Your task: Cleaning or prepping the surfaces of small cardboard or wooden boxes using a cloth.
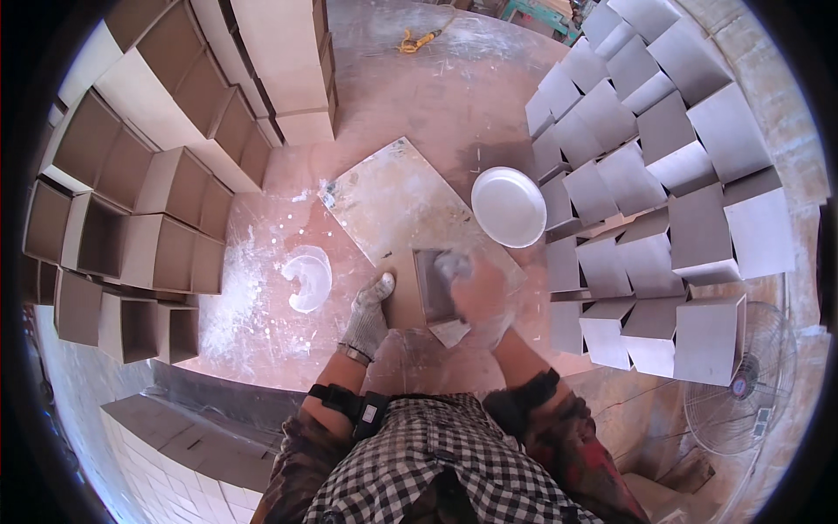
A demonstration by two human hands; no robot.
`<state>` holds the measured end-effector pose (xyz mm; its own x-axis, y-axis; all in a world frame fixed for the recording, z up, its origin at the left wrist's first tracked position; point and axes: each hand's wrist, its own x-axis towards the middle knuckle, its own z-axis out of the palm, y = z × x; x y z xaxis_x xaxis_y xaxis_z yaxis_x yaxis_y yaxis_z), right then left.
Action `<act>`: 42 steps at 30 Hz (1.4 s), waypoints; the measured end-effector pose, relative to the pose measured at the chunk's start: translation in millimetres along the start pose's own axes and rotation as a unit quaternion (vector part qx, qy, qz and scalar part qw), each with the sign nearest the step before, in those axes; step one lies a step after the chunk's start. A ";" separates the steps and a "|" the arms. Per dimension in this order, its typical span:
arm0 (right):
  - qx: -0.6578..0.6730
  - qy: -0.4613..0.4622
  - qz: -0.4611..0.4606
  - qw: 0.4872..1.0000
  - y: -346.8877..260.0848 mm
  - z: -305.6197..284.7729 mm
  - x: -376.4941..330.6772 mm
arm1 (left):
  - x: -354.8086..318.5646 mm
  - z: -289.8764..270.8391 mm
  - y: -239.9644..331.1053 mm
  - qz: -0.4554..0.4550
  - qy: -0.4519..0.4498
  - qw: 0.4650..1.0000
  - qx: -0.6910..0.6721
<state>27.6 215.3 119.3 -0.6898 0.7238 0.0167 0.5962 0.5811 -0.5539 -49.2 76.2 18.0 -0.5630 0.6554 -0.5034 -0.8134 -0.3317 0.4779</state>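
Note:
In front of me a brown open-sided box rests at the near edge of a stained flat board. My left hand, in a pale work glove, is closed on the box's left side with the thumb against it. My right hand is over the box's right part, smeared by motion. A whitish blurred thing shows at its fingers; its kind cannot be made out. A white round dish sits to the right of the board. Left of my gloved hand is a white crescent-shaped patch on the reddish tabletop.
Brown open boxes are stacked along the left side. Rows of greyish-white boxes stand on the right. A yellow tool lies at the far side. A round fan stands at the lower right.

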 end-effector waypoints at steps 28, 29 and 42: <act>0.081 0.006 -0.034 0.996 49.7 -16.9 16.4 | -6.2 -1.0 6.0 -0.009 -0.070 0.997 0.009; 0.081 0.010 -0.031 0.996 55.1 -5.5 21.8 | -5.5 2.0 5.6 -0.013 -0.087 0.996 0.016; 0.142 -0.037 -0.083 0.986 -17.7 5.7 9.5 | -0.3 -4.9 1.5 0.012 -0.079 0.997 0.000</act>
<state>8.1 209.8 124.6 -0.8028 0.5920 0.0712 0.3412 0.5540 -0.7594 -50.9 72.2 15.4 -0.5517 0.7461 -0.3728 -0.8006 -0.3484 0.4875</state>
